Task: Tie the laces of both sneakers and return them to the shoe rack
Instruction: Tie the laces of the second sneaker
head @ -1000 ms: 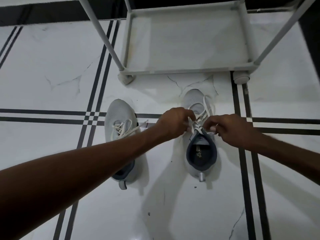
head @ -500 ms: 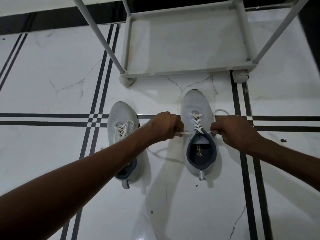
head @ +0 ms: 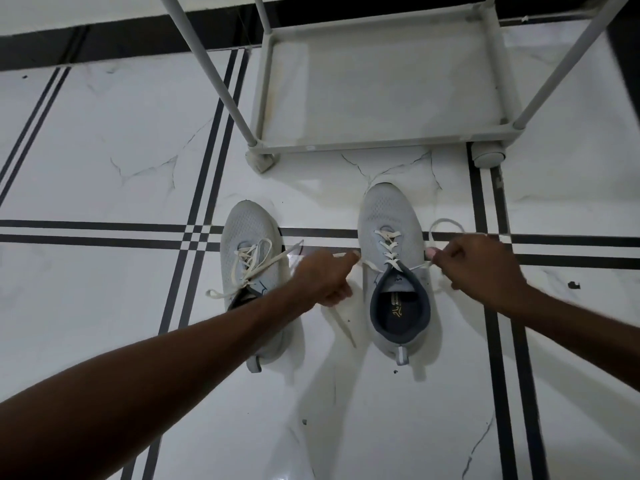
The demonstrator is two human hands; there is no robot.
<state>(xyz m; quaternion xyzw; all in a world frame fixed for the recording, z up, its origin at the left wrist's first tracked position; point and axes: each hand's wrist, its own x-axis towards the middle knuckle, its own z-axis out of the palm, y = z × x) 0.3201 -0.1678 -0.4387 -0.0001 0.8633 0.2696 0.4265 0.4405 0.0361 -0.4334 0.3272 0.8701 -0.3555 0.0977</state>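
Observation:
Two light grey sneakers stand side by side on the floor, toes pointing away from me. The right sneaker [head: 389,223] has cream laces [head: 388,247] crossed up its tongue, with both ends pulled out sideways. My left hand [head: 325,277] pinches the left lace end just left of the shoe. My right hand [head: 481,268] pinches the right lace end, whose slack loops on the floor beyond it. The left sneaker [head: 247,233] has a loose tangle of laces on top, and my left forearm hides its heel part.
A grey shoe rack [head: 381,145] stands just beyond the sneakers, its bottom shelf bare, with slanted poles rising at left and right. The floor [head: 104,150] is glossy white marble tile crossed by black stripes.
My hands were together over the right sneaker's laces; they have pulled apart sideways, drawing the lace ends out taut to either side.

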